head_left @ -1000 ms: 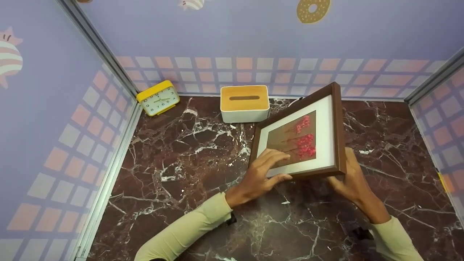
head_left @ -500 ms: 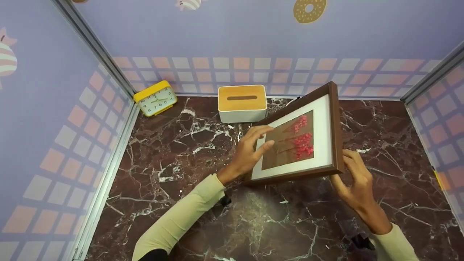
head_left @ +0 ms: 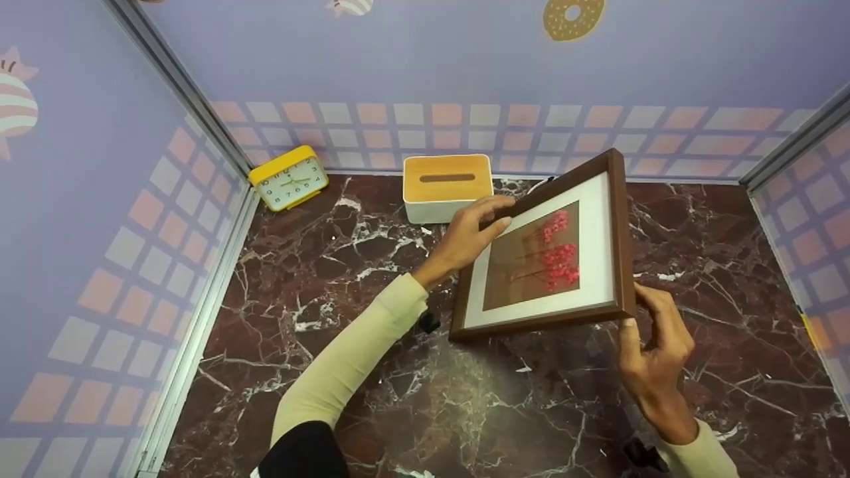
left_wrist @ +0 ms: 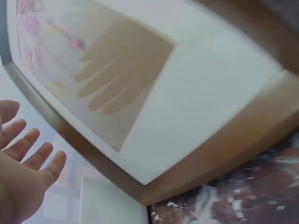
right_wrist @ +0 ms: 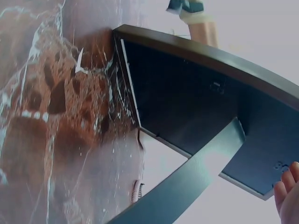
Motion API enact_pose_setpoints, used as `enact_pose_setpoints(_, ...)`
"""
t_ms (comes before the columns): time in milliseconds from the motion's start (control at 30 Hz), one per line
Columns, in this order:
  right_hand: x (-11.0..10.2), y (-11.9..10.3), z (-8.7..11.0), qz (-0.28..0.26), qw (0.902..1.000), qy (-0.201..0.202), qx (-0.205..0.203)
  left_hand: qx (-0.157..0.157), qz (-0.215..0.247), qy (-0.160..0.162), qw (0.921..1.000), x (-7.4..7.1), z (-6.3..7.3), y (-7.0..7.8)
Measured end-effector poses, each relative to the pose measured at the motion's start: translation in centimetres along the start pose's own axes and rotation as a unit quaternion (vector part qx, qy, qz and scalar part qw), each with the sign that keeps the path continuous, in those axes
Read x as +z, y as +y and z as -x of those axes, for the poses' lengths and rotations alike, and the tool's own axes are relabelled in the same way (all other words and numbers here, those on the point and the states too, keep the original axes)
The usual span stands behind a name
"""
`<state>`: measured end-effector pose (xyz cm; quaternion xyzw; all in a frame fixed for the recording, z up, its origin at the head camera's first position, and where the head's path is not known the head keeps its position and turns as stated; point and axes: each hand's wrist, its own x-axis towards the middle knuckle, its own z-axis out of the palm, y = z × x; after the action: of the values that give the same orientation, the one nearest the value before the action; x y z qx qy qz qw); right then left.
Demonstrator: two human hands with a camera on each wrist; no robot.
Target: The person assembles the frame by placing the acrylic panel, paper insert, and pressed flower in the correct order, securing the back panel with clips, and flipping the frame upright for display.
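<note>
A dark brown picture frame (head_left: 619, 232) with pink flowers behind glass leans on the table in the head view. My left hand (head_left: 468, 232) is at its upper left edge. Seen from the left wrist, that hand (left_wrist: 23, 179) has its fingers spread beside the wooden border, and a hand is reflected in the glass. My right hand (head_left: 661, 352) holds the lower right corner, thumb below and fingers at the side. The right wrist view shows the black back (right_wrist: 187, 88) with its support leg (right_wrist: 201, 172) folded out, and my right fingertips (right_wrist: 290, 179) near the corner.
A white tissue box (head_left: 441, 212) with a wooden lid stands against the back wall, just left of the frame. A yellow alarm clock (head_left: 290, 179) sits in the back left corner. Patterned walls (head_left: 425, 73) enclose the marbled table (head_left: 319, 279).
My left hand has moved up from the frame's lower left part to its upper left edge. My right hand has shifted slightly lower at the corner. The frame's lower left corner is now uncovered.
</note>
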<state>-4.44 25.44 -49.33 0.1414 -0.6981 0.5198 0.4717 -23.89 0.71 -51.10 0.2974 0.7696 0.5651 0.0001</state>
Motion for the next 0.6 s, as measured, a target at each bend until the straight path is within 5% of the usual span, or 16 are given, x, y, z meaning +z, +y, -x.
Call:
enact_pose_setpoints(433, 2.0, -2.2, 0.7, -0.003, 0.9975, 0.07, 0.005, -0.051, -0.018, -0.036, 0.9979, 1.2, -5.0, -1.4)
enact_pose_setpoints(600, 2.4, -2.7, 1.2, -0.005, 0.9966, 0.082, -0.004, -0.046, -0.019, -0.046, 0.9977, 1.5, -6.3, -2.0)
